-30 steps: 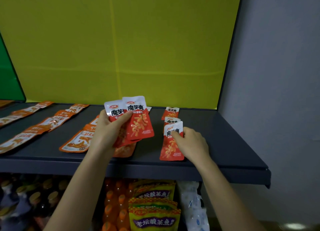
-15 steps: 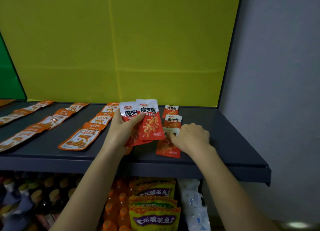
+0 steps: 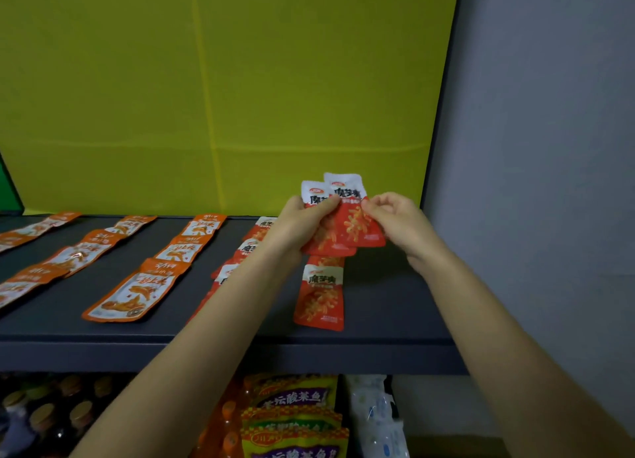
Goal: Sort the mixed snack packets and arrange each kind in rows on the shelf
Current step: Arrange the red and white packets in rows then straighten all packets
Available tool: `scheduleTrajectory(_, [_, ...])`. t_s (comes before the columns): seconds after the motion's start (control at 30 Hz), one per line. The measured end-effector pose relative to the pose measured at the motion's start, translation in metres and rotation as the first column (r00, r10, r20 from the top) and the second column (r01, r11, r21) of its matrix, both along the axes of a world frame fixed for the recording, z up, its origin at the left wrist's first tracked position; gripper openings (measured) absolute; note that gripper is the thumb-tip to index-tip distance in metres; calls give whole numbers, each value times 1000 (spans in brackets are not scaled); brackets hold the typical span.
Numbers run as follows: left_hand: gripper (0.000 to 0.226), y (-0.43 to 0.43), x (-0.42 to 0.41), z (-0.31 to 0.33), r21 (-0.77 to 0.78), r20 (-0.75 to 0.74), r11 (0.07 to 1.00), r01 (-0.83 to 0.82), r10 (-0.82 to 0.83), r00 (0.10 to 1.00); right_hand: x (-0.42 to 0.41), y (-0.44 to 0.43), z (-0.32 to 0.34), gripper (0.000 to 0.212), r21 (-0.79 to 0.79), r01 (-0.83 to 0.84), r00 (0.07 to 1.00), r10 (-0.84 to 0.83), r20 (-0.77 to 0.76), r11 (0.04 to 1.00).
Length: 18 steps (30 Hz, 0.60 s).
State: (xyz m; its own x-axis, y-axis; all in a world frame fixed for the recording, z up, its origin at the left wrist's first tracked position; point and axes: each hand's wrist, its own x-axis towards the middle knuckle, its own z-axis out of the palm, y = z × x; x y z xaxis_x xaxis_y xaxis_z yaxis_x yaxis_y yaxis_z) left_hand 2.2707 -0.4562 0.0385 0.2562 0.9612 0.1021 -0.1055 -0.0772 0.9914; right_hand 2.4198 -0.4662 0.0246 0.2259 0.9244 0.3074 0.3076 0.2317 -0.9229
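Note:
My left hand (image 3: 298, 221) grips a small fan of red-and-white snack packets (image 3: 347, 229) above the dark shelf (image 3: 385, 306). My right hand (image 3: 395, 218) pinches the right edge of the front packet in that fan. Below the fan a red packet (image 3: 321, 298) lies flat near the shelf's front edge, with another partly hidden behind it. A second row of red packets (image 3: 245, 249) runs behind my left forearm. Rows of orange-and-white packets (image 3: 137, 291) lie to the left.
A yellow back panel (image 3: 240, 96) closes the shelf behind, and a grey wall (image 3: 536, 182) bounds it on the right. On the lower shelf stand bottles (image 3: 41, 420), yellow-purple bags (image 3: 295, 420) and a white packet (image 3: 376, 416).
My right hand has left the packet lying on the shelf and risen to the fan in my left hand. The left hand has lifted its packets up and to the right.

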Motion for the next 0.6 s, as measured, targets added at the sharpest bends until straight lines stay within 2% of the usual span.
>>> scheduleTrajectory(0.1, [16, 18, 2, 12, -68, 30, 995, -74, 76, 997, 28, 27, 5, 17, 34, 206, 978, -204, -48, 978])
scheduleTrajectory(0.17, [11, 31, -3, 14, -104, 61, 988, -112, 119, 991, 45, 42, 1, 10, 5, 355, 934, -355, 28, 935])
scheduleTrajectory(0.2, [11, 36, -6, 13, -119, 67, 985, -121, 130, 989, 52, 48, -4, 16, -29, 413, 907, -409, 99, 910])
scheduleTrajectory(0.3, [8, 44, -9, 7, -178, 20, 975, -136, 142, 990, 65, 61, -23, 26, -185, 480, 858, -415, 304, 857])
scheduleTrajectory(0.4, [14, 47, -9, 0, -249, 11, 961, -122, 128, 992, 71, 71, -40, 20, -287, 516, 830, -388, 401, 807])
scheduleTrajectory(0.47, [15, 49, -8, -3, -290, 6, 952, -97, 103, 995, 73, 76, -47, 13, -278, 550, 804, -410, 431, 787])
scheduleTrajectory(0.6, [22, 47, -3, -11, -285, -33, 955, -78, 71, 997, 70, 79, -48, 26, -225, 620, 747, -479, 461, 751])
